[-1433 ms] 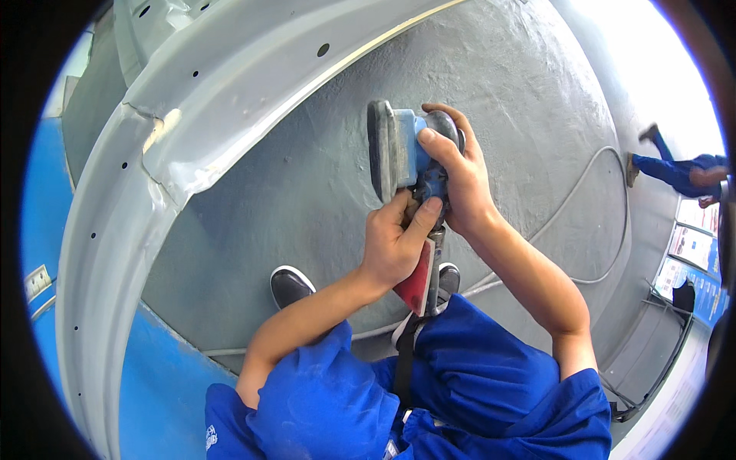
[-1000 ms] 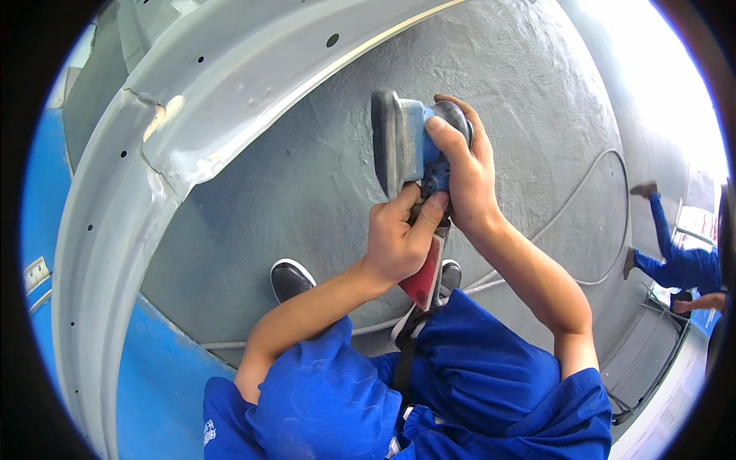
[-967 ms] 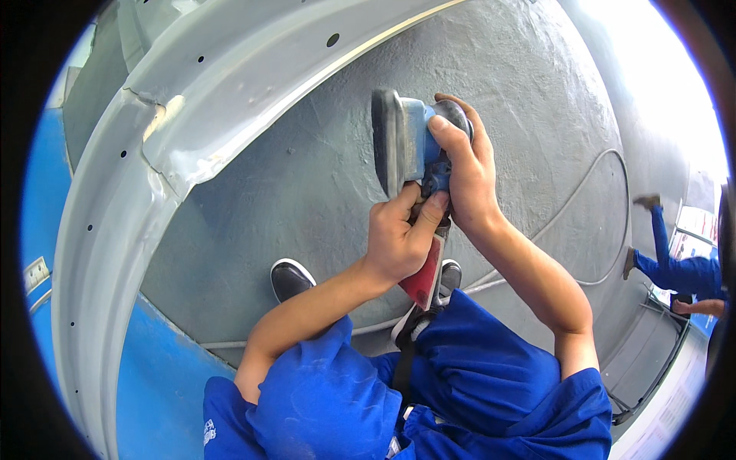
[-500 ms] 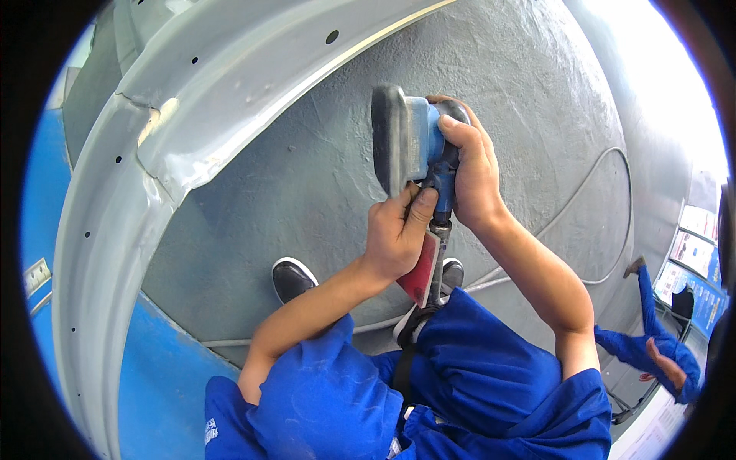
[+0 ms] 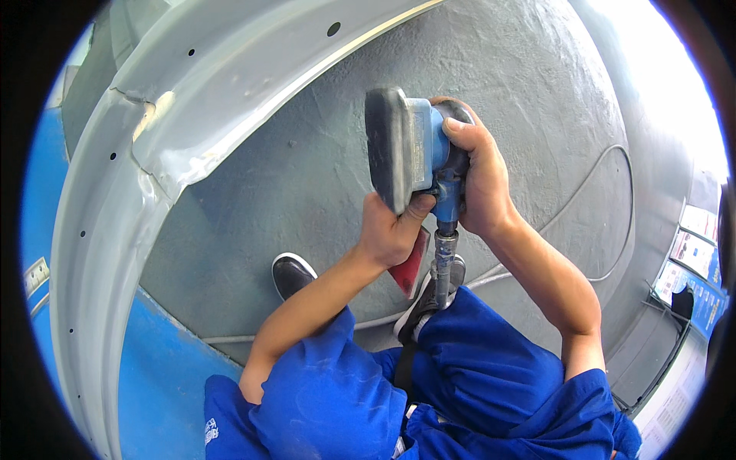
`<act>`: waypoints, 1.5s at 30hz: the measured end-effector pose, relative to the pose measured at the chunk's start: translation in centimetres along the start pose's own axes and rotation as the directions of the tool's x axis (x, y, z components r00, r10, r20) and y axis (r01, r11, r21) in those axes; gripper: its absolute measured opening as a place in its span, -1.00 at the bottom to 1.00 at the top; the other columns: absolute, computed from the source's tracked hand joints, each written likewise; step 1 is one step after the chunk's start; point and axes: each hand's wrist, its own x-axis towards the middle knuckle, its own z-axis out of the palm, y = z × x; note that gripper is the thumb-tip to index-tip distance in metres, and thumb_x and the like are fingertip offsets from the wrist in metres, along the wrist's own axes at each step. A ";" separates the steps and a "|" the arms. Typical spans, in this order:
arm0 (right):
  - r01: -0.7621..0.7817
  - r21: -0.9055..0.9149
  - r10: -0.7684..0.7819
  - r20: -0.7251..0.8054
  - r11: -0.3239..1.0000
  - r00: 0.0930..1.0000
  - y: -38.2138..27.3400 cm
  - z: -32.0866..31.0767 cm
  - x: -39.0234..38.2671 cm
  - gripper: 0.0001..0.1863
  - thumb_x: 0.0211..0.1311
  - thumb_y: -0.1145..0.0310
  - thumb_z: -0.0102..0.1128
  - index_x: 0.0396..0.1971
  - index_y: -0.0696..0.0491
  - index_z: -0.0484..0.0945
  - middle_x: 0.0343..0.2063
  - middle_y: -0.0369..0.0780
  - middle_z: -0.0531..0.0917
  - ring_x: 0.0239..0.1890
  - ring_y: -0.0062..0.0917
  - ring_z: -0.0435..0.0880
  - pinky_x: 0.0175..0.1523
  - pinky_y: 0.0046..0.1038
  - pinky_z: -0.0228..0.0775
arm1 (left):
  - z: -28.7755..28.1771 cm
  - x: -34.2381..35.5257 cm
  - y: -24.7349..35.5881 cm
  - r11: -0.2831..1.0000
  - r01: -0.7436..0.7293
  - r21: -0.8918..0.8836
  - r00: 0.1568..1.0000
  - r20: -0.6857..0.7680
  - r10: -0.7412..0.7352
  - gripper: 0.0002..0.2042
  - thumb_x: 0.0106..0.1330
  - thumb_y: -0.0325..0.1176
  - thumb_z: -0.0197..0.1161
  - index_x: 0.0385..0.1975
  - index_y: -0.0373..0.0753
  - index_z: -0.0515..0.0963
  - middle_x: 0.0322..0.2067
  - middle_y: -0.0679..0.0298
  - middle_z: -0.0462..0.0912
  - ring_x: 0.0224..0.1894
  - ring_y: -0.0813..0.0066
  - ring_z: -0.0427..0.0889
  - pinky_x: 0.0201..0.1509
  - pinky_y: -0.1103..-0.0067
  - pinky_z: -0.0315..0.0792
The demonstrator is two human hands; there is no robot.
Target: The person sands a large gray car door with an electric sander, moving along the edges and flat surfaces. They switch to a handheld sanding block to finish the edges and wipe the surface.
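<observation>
My right hand is wrapped round the black-topped head of a blue air sander, thumb over the top. The sander is tilted on its side, its dark, worn pad facing left. My left hand is closed just beneath the sander's pad, its thumb by the tool's lower edge; the other fingers are mostly hidden. A flat red sanding pad sticks out below my left hand, gripped in it. From the sander's handle a metal hose coupling hangs down toward my knee.
A grey curved body panel with small holes and a seam arches at the left. Below lies the dark grey floor, bordered by blue flooring. An air hose loops at the right, near printed boards.
The sander has dropped slightly and moved a little left, its pad face showing more. My left hand has shifted down beneath it. The other person at the right has moved mostly out of view.
</observation>
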 end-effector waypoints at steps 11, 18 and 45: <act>-0.103 0.097 0.099 0.041 0.990 0.994 -0.1 0.3 -0.6 -0.49 0.32 0.09 0.09 0.12 0.13 0.50 -0.14 -0.22 0.55 -0.12 -0.57 0.49 0.06 -0.47 0.35 | -0.5 0.5 2.1 0.990 0.046 -0.131 0.995 -0.080 -0.057 -0.74 0.30 -0.29 0.51 -0.17 -0.34 0.70 -0.28 0.21 0.79 -0.20 0.55 0.73 -0.16 0.54 0.57; 0.117 -0.026 -0.119 -0.168 0.993 0.978 1.4 -0.6 0.5 -0.48 0.31 0.11 0.11 0.15 0.15 0.48 -0.14 -0.20 0.55 -0.12 -0.55 0.48 0.05 -0.47 0.35 | 2.7 -0.1 2.4 0.882 0.255 -0.396 0.889 -0.263 -0.375 -0.61 0.37 -0.21 0.45 0.07 -0.30 0.60 -0.36 0.44 0.59 -0.41 0.75 0.47 -0.37 0.72 0.33; 0.233 -0.236 -0.292 -0.257 0.943 0.921 2.4 -2.3 1.6 -0.46 0.29 0.09 0.12 0.09 0.21 0.52 -0.12 -0.13 0.60 -0.09 -0.48 0.52 0.08 -0.44 0.38 | 3.4 1.4 3.2 0.792 0.321 -0.520 0.854 -0.202 -0.479 -0.72 0.30 -0.42 0.50 -0.10 -0.47 0.70 -0.51 0.43 0.62 -0.50 0.80 0.43 -0.45 0.72 0.30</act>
